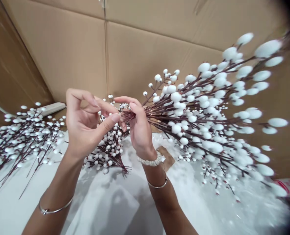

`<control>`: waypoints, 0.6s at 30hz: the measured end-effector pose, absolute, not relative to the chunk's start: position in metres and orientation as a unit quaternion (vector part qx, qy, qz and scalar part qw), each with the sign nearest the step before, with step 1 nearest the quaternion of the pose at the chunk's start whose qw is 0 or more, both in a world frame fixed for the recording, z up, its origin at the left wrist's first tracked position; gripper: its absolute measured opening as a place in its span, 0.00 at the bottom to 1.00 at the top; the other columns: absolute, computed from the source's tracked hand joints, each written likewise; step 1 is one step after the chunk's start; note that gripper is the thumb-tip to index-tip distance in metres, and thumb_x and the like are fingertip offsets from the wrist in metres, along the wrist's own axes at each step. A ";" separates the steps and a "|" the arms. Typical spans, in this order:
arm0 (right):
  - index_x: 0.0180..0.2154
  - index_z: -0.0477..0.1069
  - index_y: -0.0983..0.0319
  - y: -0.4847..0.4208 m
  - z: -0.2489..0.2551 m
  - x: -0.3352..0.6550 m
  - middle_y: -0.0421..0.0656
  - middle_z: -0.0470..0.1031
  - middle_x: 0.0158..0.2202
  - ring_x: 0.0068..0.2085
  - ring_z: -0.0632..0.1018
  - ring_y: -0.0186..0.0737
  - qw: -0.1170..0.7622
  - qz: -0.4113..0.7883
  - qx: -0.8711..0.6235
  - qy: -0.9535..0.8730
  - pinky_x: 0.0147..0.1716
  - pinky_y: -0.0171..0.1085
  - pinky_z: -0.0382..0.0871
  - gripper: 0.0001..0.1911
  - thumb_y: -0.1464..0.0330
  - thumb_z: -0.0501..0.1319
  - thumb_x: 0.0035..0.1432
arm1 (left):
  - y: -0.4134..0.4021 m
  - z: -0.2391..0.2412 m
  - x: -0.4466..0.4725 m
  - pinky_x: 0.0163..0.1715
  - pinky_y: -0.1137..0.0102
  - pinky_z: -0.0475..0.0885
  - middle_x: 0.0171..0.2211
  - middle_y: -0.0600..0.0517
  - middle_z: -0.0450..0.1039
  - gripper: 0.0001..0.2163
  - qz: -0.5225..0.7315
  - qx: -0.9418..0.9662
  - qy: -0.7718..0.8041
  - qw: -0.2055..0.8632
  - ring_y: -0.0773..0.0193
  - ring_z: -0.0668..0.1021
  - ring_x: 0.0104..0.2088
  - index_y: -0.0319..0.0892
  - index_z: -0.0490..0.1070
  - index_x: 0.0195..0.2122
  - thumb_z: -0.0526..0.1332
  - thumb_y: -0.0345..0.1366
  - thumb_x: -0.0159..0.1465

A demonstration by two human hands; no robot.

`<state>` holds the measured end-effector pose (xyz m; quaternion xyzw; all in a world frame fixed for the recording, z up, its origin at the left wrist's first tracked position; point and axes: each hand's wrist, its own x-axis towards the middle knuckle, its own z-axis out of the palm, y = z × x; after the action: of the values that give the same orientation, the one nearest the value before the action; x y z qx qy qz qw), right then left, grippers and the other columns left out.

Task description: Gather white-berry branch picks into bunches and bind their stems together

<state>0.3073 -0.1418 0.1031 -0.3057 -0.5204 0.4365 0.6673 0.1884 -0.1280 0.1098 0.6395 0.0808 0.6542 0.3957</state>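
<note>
R hand (141, 130): grip closed on white-berry bundle (204, 103), nr. stem ends (127, 116). L hand (82, 129): adj. to same ends; grip state unclear.

bright light, soft shadows on white surface (191, 204), dark right corners

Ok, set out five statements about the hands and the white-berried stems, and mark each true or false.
1. The right hand grips a bundle of stems. True.
2. The left hand lies flat on the white surface. False: it is raised, its fingertips near the bundle's bare ends.
3. The bundle's berries fan out to the left. False: they fan out to the right.
4. A white scrunchie circles the right wrist. True.
5. Only one forearm wears a bangle. False: each forearm wears one.
</note>
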 end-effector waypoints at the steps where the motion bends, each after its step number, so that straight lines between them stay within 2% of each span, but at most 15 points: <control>1: 0.42 0.73 0.57 -0.141 0.103 0.308 0.34 0.59 0.19 0.20 0.62 0.33 0.669 0.443 -0.301 -0.515 0.26 0.34 0.63 0.18 0.59 0.48 0.67 | -0.127 0.109 0.190 0.26 0.68 0.74 0.29 0.58 0.78 0.20 0.650 0.642 0.079 0.400 0.64 0.80 0.26 0.47 0.57 0.37 0.71 0.28 0.57; 5: 0.44 0.73 0.57 -0.137 0.102 0.313 0.34 0.59 0.19 0.20 0.61 0.32 0.672 0.479 -0.278 -0.492 0.23 0.32 0.58 0.18 0.59 0.48 0.67 | -0.123 0.104 0.194 0.27 0.67 0.75 0.29 0.58 0.78 0.18 0.641 0.656 0.056 0.395 0.64 0.80 0.27 0.46 0.56 0.39 0.68 0.27 0.60; 8: 0.43 0.74 0.58 -0.136 0.103 0.315 0.35 0.58 0.20 0.21 0.59 0.31 0.677 0.487 -0.277 -0.476 0.21 0.31 0.53 0.18 0.59 0.48 0.67 | -0.122 0.101 0.196 0.29 0.67 0.74 0.31 0.57 0.77 0.19 0.639 0.668 0.075 0.374 0.64 0.81 0.31 0.46 0.56 0.40 0.67 0.24 0.59; 14: 0.37 0.75 0.59 -0.133 0.105 0.317 0.36 0.54 0.20 0.22 0.58 0.32 0.701 0.460 -0.306 -0.451 0.22 0.31 0.55 0.19 0.62 0.47 0.66 | -0.117 0.095 0.199 0.31 0.68 0.69 0.31 0.57 0.76 0.23 0.639 0.686 0.115 0.328 0.63 0.80 0.36 0.46 0.57 0.39 0.72 0.23 0.53; 18: 0.33 0.75 0.60 -0.132 0.104 0.318 0.37 0.59 0.19 0.22 0.61 0.31 0.706 0.460 -0.301 -0.447 0.22 0.31 0.56 0.18 0.63 0.48 0.65 | -0.110 0.094 0.200 0.30 0.69 0.68 0.32 0.57 0.76 0.23 0.632 0.688 0.110 0.339 0.65 0.80 0.35 0.46 0.57 0.39 0.71 0.22 0.54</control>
<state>0.3181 -0.1320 0.1041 -0.3008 -0.4467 0.4603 0.7058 0.1996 -0.1102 0.0936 0.6881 0.1099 0.6318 0.3395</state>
